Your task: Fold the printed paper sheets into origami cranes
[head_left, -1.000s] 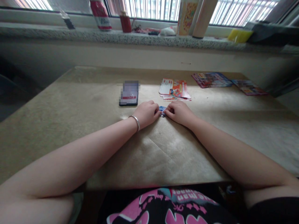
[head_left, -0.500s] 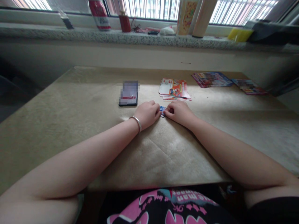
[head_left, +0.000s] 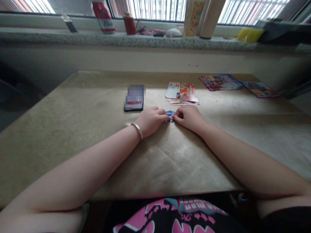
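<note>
My left hand (head_left: 151, 119) and my right hand (head_left: 189, 116) rest together on the brown paper-covered table (head_left: 73, 129). Both have curled fingers pinching a small blue folded piece of paper (head_left: 170, 115) between them. Most of that piece is hidden by my fingers. A silver bangle (head_left: 136, 130) circles my left wrist. Just beyond my hands lies a fanned stack of orange and white leaflets (head_left: 181, 93).
A dark phone (head_left: 134, 97) lies left of the leaflets. Two more piles of colourful leaflets (head_left: 220, 82) (head_left: 261, 89) sit at the far right. The stone windowsill (head_left: 73, 36) behind holds a red can (head_left: 103, 15), a carton (head_left: 193, 16) and small clutter.
My hands stay in place on the small blue piece with only slight finger shifts. The view has dipped a little.
</note>
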{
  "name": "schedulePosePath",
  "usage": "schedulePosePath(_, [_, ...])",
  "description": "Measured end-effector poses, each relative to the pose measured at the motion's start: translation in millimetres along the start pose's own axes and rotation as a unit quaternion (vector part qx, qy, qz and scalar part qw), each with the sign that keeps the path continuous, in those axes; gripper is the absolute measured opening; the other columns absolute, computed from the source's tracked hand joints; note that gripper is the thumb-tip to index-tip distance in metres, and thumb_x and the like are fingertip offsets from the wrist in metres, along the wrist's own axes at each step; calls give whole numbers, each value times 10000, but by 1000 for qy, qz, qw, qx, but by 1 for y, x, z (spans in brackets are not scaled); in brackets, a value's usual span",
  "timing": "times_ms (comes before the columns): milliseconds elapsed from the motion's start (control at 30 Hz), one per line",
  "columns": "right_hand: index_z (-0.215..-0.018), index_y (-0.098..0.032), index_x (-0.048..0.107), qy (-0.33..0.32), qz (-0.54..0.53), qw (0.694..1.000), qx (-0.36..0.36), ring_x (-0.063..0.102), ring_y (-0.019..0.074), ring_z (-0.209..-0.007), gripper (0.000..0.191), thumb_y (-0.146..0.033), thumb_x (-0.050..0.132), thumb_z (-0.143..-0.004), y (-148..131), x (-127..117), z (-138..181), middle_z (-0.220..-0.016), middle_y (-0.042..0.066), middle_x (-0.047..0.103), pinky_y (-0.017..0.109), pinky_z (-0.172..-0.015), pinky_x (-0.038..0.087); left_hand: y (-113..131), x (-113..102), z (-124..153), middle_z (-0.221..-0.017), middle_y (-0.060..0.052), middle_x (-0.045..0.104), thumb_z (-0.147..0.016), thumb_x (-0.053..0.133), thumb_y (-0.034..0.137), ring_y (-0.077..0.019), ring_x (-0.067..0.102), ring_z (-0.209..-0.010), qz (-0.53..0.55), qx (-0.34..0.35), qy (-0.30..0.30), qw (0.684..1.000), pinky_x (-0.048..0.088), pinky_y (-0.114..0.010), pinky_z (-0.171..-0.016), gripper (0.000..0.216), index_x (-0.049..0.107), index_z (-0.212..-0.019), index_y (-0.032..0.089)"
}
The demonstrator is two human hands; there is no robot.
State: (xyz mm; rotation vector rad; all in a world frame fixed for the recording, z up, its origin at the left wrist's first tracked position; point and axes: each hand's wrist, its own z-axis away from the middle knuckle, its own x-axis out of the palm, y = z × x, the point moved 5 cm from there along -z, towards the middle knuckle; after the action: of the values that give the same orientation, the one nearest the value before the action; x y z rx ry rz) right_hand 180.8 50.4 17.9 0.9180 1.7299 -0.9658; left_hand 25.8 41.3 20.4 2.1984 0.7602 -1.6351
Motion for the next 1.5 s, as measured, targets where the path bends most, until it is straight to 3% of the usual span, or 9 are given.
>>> schedulePosePath(133, [-714,-195,678,-9,2,1000,2,563,180,-721,219,-352,568,-818,0,0,0,-757,51,679,301,-680,343,0,-3,2,-979,-32,682,-964,489,221,-160,570,-833,-14,26,6,1000,437,-267,-707,280,696,-1135,297])
schedulePosePath(433, [-738,-198,667,-10,3,1000,-7,559,190,-747,188,-346,583,-815,1,0,0,-782,51,679,310,-697,349,1,-4,-1,-936,-45,661,-958,491,220,-165,546,-824,-11,-1,-30,999,423,-261,-686,295,693,-1153,312])
schedulePosePath(667, [-893,-239,731,23,0,993,-114,551,224,-933,178,-278,560,-866,-6,-9,9,-891,33,719,361,-891,331,1,-5,1,-936,-37,664,-961,486,221,-158,543,-814,-13,-2,-17,1000,419,-260,-686,286,702,-1125,314])
schedulePosePath(833, [-975,-278,761,4,2,987,-163,537,219,-913,240,-258,535,-897,-9,-13,14,-923,19,733,358,-870,350,0,-3,1,-933,-32,663,-967,479,225,-161,545,-828,-9,1,-18,1000,425,-262,-687,299,683,-1161,324])
schedulePosePath(1267, [-900,-249,775,-28,60,986,-156,546,228,-896,229,-241,551,-853,-15,-17,11,-924,50,722,364,-811,381,6,-9,-1,-935,-54,628,-968,476,228,-167,532,-815,-73,29,-65,995,396,-267,-650,298,650,-1201,298])
schedulePosePath(1500, [-871,-283,787,-28,37,991,-127,580,224,-892,211,-251,584,-825,-7,-20,12,-896,21,730,360,-821,395,6,-14,2,-934,-64,646,-965,460,211,-180,566,-823,-96,66,-100,988,423,-282,-651,297,656,-1185,253])
